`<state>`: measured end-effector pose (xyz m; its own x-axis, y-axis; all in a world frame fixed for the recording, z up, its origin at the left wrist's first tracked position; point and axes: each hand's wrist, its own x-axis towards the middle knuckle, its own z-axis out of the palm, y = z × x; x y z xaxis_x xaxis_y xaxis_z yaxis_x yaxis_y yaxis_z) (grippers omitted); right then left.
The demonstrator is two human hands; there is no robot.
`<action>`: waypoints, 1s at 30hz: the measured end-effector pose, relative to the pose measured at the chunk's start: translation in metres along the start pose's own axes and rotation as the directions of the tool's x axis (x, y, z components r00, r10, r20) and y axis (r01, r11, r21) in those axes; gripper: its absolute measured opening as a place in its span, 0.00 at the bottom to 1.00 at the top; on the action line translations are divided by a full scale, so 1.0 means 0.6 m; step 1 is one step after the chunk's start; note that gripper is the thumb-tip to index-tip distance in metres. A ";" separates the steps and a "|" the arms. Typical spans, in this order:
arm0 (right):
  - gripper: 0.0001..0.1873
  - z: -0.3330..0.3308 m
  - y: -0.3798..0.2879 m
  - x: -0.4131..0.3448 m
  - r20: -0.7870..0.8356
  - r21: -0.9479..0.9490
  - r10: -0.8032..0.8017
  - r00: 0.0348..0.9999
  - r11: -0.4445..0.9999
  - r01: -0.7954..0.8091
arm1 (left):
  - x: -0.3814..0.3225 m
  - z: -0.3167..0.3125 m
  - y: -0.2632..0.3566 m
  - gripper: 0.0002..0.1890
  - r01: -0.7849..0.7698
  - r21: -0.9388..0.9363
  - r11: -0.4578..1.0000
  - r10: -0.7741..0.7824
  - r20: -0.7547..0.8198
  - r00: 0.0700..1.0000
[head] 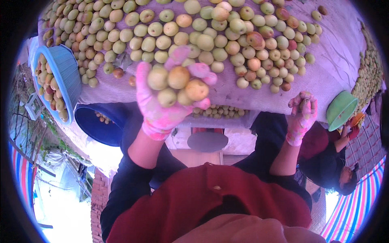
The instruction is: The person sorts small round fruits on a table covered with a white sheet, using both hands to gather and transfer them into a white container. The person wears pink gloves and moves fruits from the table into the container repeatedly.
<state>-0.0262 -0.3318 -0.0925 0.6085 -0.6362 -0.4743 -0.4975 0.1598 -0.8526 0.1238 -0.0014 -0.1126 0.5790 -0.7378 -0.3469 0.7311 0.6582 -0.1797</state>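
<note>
Several round green-and-orange fruits (178, 77) lie in the upturned palm of my left hand (165, 100), which wears a pink patterned glove with its fingers curled around them. My right hand (303, 106), in a matching glove with dirty fingertips, is raised at the near edge of the table, its fingers bent inward; whether something is between them cannot be told. Many more such fruits (205, 42) are spread in a loose layer over the pale cloth (218, 88) beyond both hands.
A light blue plastic basket (68, 76) full of fruit stands at the left, above a dark blue tub (91, 130) holding a few. More fruits (222, 111) lie below the table edge. At the right are a green basin (342, 111) and a co-worker (328, 164) with red gloves.
</note>
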 end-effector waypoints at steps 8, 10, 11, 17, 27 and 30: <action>0.12 -0.065 -0.048 -0.071 0.004 0.183 -0.417 0.909 0.894 0.409 | -0.060 0.041 -0.045 0.33 -0.128 -0.043 0.991 0.130 0.049 0.990; 0.12 -0.086 -0.062 -0.114 -0.128 0.055 -0.543 0.830 0.831 0.553 | -0.090 0.055 -0.071 0.31 -0.168 -0.038 0.985 0.172 0.164 0.971; 0.12 -0.099 -0.073 -0.137 -0.148 0.055 -0.629 0.763 0.765 0.642 | -0.099 0.061 -0.081 0.30 -0.260 0.038 0.965 0.248 0.191 0.950; 0.13 -0.070 -0.061 -0.155 0.102 -0.213 -0.722 0.684 0.656 0.724 | -0.159 0.083 -0.136 0.33 -0.358 -0.001 0.934 0.339 0.317 0.886; 0.16 -0.011 0.090 -0.136 0.383 -0.167 -0.347 0.856 0.885 0.434 | -0.378 0.071 -0.174 0.33 -0.466 0.005 0.885 0.432 0.369 0.823; 0.16 -0.002 0.103 -0.152 0.372 -0.140 -0.368 0.852 0.885 0.443 | -0.413 0.069 -0.191 0.32 -0.426 -0.041 0.904 0.394 0.468 0.791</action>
<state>-0.1134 -0.2650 -0.1017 0.9314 -0.3207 -0.1723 -0.2576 -0.2462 -0.9344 -0.0883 0.0997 0.0319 0.9151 -0.3943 0.0850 0.3993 0.9154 -0.0522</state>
